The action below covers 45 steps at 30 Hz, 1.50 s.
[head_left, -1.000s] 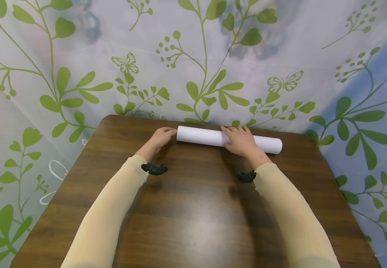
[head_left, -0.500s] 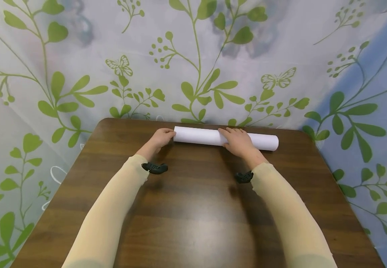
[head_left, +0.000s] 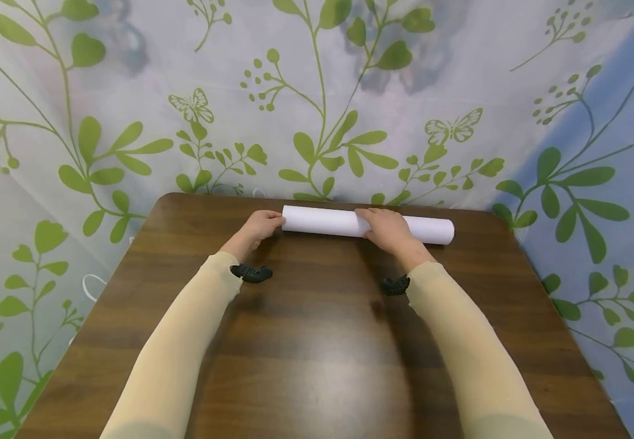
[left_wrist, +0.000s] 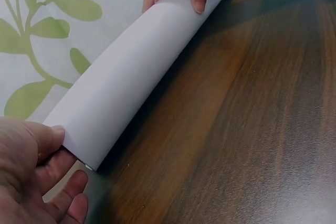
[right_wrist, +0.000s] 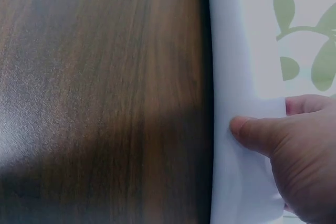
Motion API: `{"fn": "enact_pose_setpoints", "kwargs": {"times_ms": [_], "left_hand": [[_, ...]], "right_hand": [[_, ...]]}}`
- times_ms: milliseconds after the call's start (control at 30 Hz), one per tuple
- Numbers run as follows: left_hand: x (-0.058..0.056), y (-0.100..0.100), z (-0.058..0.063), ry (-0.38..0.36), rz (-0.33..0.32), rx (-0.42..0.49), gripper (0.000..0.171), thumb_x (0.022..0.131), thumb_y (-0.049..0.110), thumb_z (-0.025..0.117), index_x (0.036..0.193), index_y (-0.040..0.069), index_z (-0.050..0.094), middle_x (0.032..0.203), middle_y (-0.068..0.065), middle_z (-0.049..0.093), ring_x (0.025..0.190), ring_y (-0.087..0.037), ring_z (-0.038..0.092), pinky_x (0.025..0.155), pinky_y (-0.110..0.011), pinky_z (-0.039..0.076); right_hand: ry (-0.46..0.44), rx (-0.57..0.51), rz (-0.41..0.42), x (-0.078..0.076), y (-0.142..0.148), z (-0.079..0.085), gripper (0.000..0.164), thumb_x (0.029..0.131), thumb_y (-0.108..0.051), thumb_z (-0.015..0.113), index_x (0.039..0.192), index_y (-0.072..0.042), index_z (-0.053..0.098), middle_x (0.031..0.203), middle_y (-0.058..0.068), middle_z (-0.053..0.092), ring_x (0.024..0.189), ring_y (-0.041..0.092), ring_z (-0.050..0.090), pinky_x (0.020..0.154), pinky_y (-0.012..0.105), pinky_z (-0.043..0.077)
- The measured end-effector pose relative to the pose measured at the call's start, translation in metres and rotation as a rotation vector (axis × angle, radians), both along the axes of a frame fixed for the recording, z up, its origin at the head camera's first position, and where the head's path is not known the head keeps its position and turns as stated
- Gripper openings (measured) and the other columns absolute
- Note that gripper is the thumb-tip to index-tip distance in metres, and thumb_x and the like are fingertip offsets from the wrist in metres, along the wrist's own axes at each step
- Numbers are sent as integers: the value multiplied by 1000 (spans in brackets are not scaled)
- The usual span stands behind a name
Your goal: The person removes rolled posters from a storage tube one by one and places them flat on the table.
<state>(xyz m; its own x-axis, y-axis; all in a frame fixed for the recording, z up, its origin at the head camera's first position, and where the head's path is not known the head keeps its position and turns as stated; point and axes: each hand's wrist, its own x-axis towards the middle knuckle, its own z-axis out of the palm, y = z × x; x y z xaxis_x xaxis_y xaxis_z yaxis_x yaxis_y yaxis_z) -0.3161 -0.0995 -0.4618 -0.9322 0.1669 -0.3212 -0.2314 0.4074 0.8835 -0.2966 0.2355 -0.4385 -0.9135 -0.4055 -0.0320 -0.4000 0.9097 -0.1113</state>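
A white paper roll (head_left: pixel 322 221) lies lengthwise along the far edge of the table. At its left end, my left hand (head_left: pixel 258 227) pinches the rim; in the left wrist view the thumb (left_wrist: pixel 51 136) presses on top and the index finger is tucked beneath the edge. My right hand (head_left: pixel 388 230) grips the roll a little right of its middle. The right wrist view shows that thumb (right_wrist: pixel 257 129) on the near side of the paper, with the other fingers mostly hidden behind it.
The dark brown wooden table (head_left: pixel 295 329) stretches toward me, with a bright glare near its front. Right behind the roll hangs a pale curtain (head_left: pixel 273 146) printed with green leaves and butterflies. Black straps (head_left: pixel 252 274) show at both wrists.
The head view has turned slightly, so the scene sits a little further left. Both hands keep their hold on the paper roll, with no clear movement of it on the table.
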Motion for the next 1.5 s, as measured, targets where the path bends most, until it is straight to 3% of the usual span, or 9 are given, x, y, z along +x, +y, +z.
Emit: {"fn": "enact_pose_setpoints", "kwargs": {"times_ms": [533, 733, 1500], "left_hand": [[-2, -5, -5, -43, -21, 52, 47, 107, 25, 58, 148, 3, 53, 142, -18, 57, 125, -32, 55, 109, -47, 43], [-3, -3, -6, -39, -46, 53, 45, 107, 24, 57, 147, 3, 55, 141, -18, 57, 127, -32, 55, 109, -47, 42], [-10, -14, 3, -91, -45, 40, 43, 103, 29, 64, 138, 5, 63, 136, -15, 61, 119, -28, 59, 100, -41, 48]], "right_hand": [[-28, -21, -27, 0, 0, -5, 71, 94, -14, 76, 156, -11, 43, 149, 18, 53, 132, 40, 52, 106, 55, 41], [-28, -1, -53, -2, 3, -6, 71, 93, -19, 77, 154, -4, 44, 148, 19, 54, 133, 38, 52, 107, 52, 41], [-55, -51, -96, -2, -4, 10, 69, 90, -19, 80, 152, -9, 50, 146, 13, 57, 130, 37, 54, 103, 53, 44]]}}
